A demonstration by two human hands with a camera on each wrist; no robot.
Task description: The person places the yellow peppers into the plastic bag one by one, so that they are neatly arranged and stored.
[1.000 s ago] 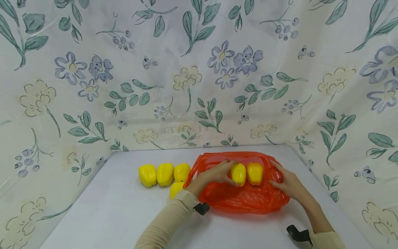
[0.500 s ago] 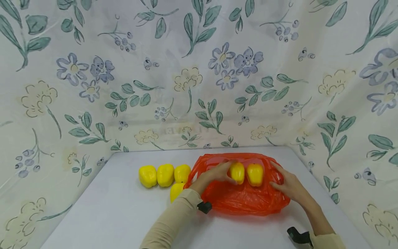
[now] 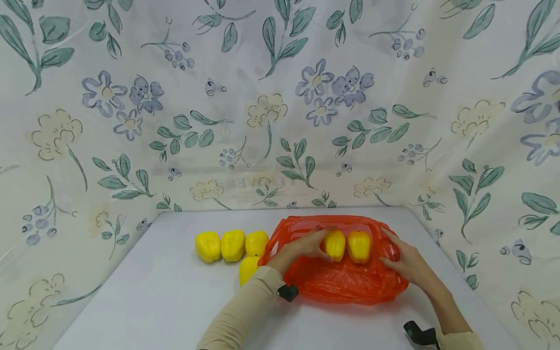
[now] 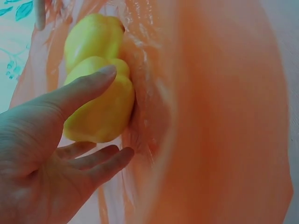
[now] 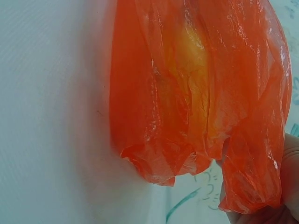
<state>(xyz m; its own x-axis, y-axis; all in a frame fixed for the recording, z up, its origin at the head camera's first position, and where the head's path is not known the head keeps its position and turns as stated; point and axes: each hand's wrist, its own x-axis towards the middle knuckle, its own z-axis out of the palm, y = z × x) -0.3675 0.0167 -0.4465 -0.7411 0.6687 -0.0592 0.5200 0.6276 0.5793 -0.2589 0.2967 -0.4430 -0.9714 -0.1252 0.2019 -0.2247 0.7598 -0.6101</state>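
We are seeing a glossy yellow bell pepper (image 3: 336, 245) lying inside a translucent red plastic bag (image 3: 341, 288), just beside a second glossy yellow bell pepper (image 3: 359, 247) on its right. A bare left hand (image 3: 312, 243) is curving round the first pepper's left side, its thumb crossing the pepper in the left wrist view while other fingers are lying extended below the edge; we cannot tell whether they are gripping it. A bare right hand (image 3: 410, 263) is grasping the bag's right side, red plastic passing between thumb and fingers. Left of the bag, three yellow bell peppers (image 3: 233, 245) are sitting in a row, and a fourth yellow bell pepper (image 3: 248, 270) is sitting in front, partly hidden by the beige left sleeve (image 3: 245, 308). Everything is resting on a white table (image 3: 148, 301), and a floral-patterned sheet (image 3: 245, 146) is hanging behind.
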